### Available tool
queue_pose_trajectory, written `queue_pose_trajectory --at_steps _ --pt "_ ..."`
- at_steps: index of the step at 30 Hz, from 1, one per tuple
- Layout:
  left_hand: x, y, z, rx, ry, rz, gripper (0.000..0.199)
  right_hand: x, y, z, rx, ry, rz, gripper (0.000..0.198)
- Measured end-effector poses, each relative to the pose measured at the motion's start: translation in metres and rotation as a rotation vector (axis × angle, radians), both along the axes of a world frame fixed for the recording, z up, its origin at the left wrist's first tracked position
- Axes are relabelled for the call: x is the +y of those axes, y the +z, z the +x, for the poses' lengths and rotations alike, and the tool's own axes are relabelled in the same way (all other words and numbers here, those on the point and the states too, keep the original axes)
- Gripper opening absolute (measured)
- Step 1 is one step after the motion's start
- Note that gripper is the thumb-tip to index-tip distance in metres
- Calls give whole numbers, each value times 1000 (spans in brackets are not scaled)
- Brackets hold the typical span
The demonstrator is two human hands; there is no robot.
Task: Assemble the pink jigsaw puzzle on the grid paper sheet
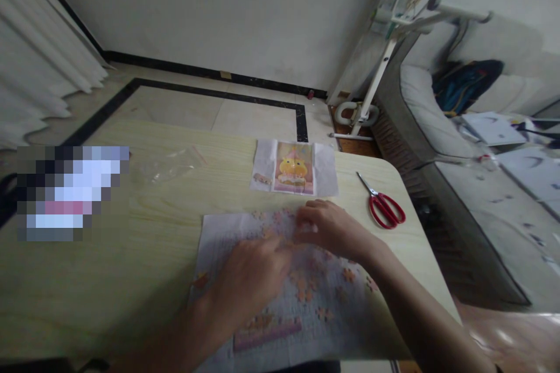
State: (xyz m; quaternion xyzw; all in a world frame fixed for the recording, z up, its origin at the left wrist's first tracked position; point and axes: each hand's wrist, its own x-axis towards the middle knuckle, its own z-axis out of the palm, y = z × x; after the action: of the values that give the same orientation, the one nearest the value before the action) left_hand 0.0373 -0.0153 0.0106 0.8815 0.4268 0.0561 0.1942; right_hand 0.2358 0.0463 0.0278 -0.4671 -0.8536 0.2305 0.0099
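Loosely scattered puzzle pieces [303, 287], around both hands [257, 268] [327, 225], on paper [219, 234]

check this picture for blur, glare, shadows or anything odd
Head view: left hand and right hand blurred, puzzle pieces soft; head view: dim light, shadow on the table beside the left forearm, glare on a glossy surface lower right, pixelated patch at left.

Pale wood-grain table [153, 245] — on it, a large white sheet [215, 239], a picture sheet [294, 168] just beyond, red-handled scissors [375, 194] at right, a clear plastic bag [175, 167] and pixelated object [74, 192] at left.
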Motion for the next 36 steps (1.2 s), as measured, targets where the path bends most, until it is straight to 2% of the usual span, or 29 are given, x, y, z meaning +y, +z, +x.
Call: queue_pose_trajectory --at_steps 3,7,15,22,30,33,36 --pt "0 0 0 -16 5 6 22 4 0 1 13 42 -40 11" --pt "0 -2 0 -37 16 9 19 1 1 7 70 16 -75 9" --pt "-1 -4 0 -63 24 -12 23 -22 12 8 125 -13 8 15" --pt "0 -6 1 -13 -3 -18 17 -44 4 5 37 38 43 19" --pt "-1 -8 3 -104 22 35 17 -49 -2 4 22 16 116 20" --pt "-3 -4 -2 -182 34 56 18 -53 1 5 87 -9 133 17" --pt "-20 10 -17 -278 59 8 21 -63 4 14 183 -95 157 14"
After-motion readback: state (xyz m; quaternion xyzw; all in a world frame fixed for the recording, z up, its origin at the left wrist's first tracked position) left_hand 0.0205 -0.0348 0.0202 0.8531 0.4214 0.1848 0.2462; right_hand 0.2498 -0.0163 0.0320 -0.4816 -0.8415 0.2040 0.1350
